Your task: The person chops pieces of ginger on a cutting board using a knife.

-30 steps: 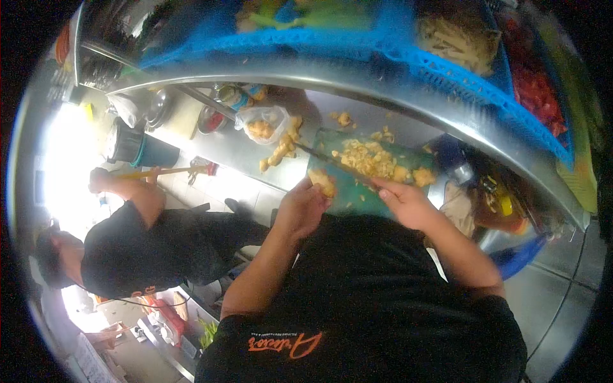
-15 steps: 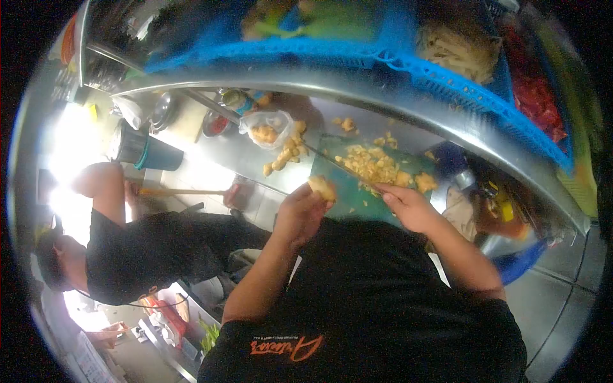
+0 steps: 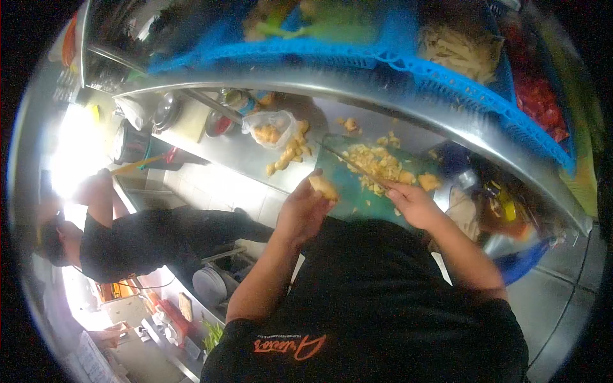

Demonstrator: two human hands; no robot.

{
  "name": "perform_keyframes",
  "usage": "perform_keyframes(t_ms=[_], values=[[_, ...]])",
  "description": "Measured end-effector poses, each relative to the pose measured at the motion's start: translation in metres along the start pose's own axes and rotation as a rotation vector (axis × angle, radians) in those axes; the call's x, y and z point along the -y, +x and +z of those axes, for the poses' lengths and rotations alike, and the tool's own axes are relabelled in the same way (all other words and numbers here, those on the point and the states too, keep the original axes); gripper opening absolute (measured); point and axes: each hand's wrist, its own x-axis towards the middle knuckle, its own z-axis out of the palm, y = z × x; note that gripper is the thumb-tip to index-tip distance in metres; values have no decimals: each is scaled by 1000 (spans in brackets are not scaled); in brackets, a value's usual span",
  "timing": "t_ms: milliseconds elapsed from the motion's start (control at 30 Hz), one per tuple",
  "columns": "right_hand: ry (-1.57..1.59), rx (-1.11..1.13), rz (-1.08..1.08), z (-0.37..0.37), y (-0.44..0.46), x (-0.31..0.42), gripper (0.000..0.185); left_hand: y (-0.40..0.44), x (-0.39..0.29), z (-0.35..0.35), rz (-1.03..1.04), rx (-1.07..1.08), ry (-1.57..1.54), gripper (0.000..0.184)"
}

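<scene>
The left hand (image 3: 300, 214) closed its grip around a yellowish chunk (image 3: 324, 189), the right hand (image 3: 414, 205) around a knife (image 3: 353, 166); cut pieces (image 3: 378, 159) heaped the board (image 3: 369, 205), uncut lumps (image 3: 294, 152) lay desk-side.

Food pieces (image 3: 378, 161) lie on the cutting board (image 3: 367, 205), right of the bag (image 3: 271, 127).

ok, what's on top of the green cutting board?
Chopped ginger, heaped, with the knife in the right hand over it. Cutting board under the heap can't be seen; black shirt hides its near edge.
</scene>
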Motion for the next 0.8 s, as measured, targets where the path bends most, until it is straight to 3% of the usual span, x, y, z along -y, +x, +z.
perform_keyframes(t_ms=[200, 367, 467, 700, 800], values=[[63, 38, -59, 8, -5, 28, 40, 17, 3, -11, 12, -107, 153, 45], [-90, 76, -124, 5, -15, 60, 41, 21, 7, 1, 54, -225, 200, 40], [-215, 103, -106, 3, -17, 80, 41, 13, 1, 20, 131, -199, 388, 36], [-309, -4, -247, 13, -8, 61, 39, 10, 2, 16, 34, -220, 307, 35], [-376, 12, 39, 9, 5, 40, 38, 17, 12, -10, -61, -240, 204, 38]])
